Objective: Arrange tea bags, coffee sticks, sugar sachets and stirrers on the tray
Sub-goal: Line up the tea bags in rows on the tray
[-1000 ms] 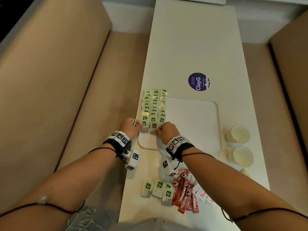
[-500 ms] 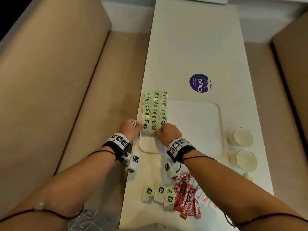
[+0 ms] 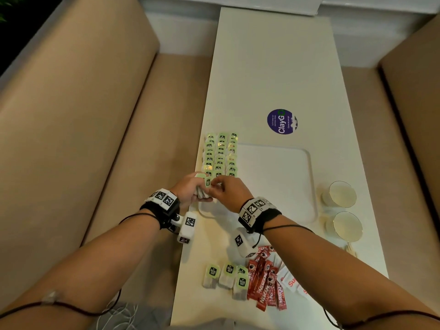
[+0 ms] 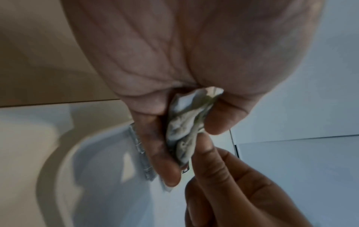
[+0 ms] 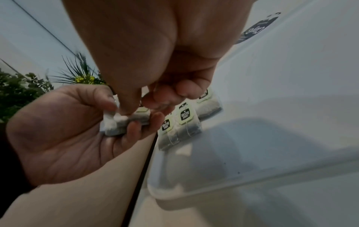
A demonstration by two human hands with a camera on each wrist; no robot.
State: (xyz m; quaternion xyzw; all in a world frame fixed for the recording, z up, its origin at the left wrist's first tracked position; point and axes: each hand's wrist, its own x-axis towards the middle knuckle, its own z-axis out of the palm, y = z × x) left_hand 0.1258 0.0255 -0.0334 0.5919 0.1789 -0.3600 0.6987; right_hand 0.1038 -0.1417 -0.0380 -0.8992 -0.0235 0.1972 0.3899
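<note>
Three rows of green-tagged tea bags (image 3: 220, 154) lie along the left side of the white tray (image 3: 273, 182). My left hand (image 3: 201, 190) hovers over the tray's near left corner and grips a small bundle of tea bags (image 5: 124, 124), crumpled in its palm (image 4: 184, 126). My right hand (image 3: 215, 186) meets it from the right, with thumb and forefinger pinching the top tea bag of that bundle (image 5: 139, 111). The nearest tea bags of the rows (image 5: 180, 127) lie just beyond the fingers.
Three loose tea bags (image 3: 225, 277), red coffee sticks (image 3: 266, 287) and white sugar sachets (image 3: 290, 279) lie at the table's near edge. Two paper cups (image 3: 340, 194) (image 3: 346, 226) and wooden stirrers (image 3: 351, 250) are right of the tray. Beige benches flank the table.
Both hands have come off the near end of the tea-bag rows and drawn together. The right hand's fingers now pinch into the bundle that the left hand holds.
</note>
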